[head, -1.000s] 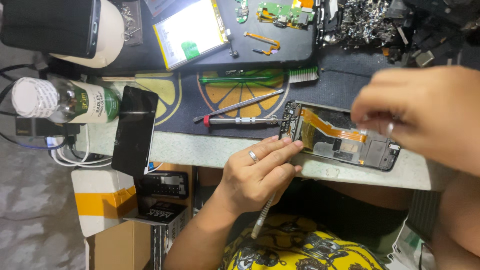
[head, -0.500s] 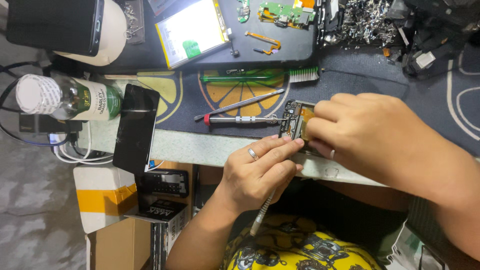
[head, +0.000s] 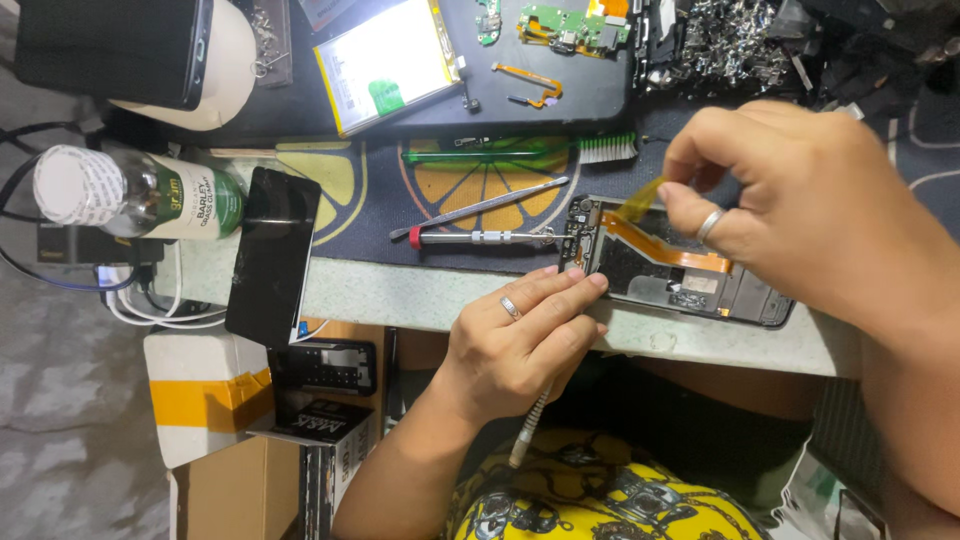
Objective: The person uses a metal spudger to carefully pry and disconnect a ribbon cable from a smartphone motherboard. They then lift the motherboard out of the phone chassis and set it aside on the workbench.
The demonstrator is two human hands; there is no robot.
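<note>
An opened phone (head: 672, 283) lies at the table's front edge, its insides showing, with an orange flex cable (head: 665, 252) across it. My right hand (head: 800, 210) hovers over it. Its thumb and forefinger pinch a yellowish strip (head: 638, 203), lifted off the phone's left end. My left hand (head: 520, 340) rests at the table edge with its fingertips on the phone's near left corner. A thin metal tool (head: 528, 432) sticks out below its palm, gripped in the curled fingers.
On the mat left of the phone lie a red-tipped screwdriver (head: 480, 238), a metal spudger (head: 490, 205) and a green brush (head: 520, 153). Farther off are a battery (head: 390, 62), a circuit board (head: 570, 25), a black phone (head: 273, 255), a bottle (head: 130, 195) and scrap metal (head: 730, 40).
My right hand came down onto the phone's left end, then rose again with the yellowish strip pinched in its fingers. My left hand stayed put.
</note>
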